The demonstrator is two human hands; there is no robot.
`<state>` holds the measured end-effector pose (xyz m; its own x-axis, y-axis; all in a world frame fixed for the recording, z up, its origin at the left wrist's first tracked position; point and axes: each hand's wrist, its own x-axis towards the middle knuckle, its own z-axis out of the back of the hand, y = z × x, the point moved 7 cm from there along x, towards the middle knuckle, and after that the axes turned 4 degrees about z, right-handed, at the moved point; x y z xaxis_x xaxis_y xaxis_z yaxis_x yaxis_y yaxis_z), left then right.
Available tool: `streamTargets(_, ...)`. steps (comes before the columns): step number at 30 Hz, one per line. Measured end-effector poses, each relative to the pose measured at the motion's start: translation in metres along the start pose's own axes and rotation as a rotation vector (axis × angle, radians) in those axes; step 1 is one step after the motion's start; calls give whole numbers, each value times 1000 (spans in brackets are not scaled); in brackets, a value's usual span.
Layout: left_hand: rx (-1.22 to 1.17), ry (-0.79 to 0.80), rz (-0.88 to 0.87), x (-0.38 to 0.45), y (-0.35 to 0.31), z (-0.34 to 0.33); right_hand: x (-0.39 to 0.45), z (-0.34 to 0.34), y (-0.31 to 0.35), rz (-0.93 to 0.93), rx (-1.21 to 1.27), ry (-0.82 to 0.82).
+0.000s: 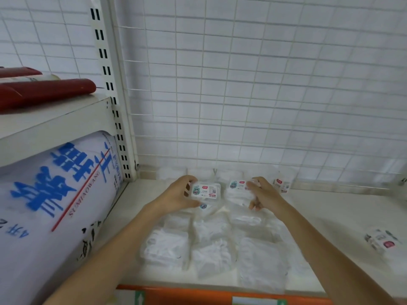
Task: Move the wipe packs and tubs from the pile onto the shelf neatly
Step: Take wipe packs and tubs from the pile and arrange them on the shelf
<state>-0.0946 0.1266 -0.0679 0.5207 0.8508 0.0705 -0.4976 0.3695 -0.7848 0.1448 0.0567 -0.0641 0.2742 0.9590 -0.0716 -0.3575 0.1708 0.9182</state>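
Note:
Several clear wipe packs (pixel 211 243) lie in rows on the white shelf (pixel 330 216). My left hand (pixel 178 197) grips a labelled tub (pixel 206 190) by its left end, near the back of the shelf. My right hand (pixel 263 194) holds a second labelled tub (pixel 237 190) from its right side, fingers curled round it. The two tubs sit side by side, slightly apart. A third labelled tub (pixel 282 184) stands against the wire back to the right. One labelled pack (pixel 382 239) lies alone at the far right of the shelf.
A wire grid back panel (pixel 264 95) closes the shelf behind. A slotted upright (pixel 114 102) stands at left, with a large white sack with blue lettering (pixel 57 194) beside it. Red rolls (pixel 44 91) lie on the upper left shelf. An orange strip (pixel 198 293) edges the shelf front.

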Motion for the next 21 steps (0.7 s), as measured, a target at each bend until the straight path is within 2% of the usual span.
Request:
streamTargets(4,12,30,25,-2,2,-3,0,1,-8,-46,-95,38)
streamTargets(10,40,62,51,-3,1,-3,-4,-1,-3,-16,-227,79)
streamTargets(16,34,86,36,-2,-4,-3,-10,4,12,133,-441,-38)
streamTargets(21,136,101,-45,1,-17,-2,-30,21,24,226,-518,-126)
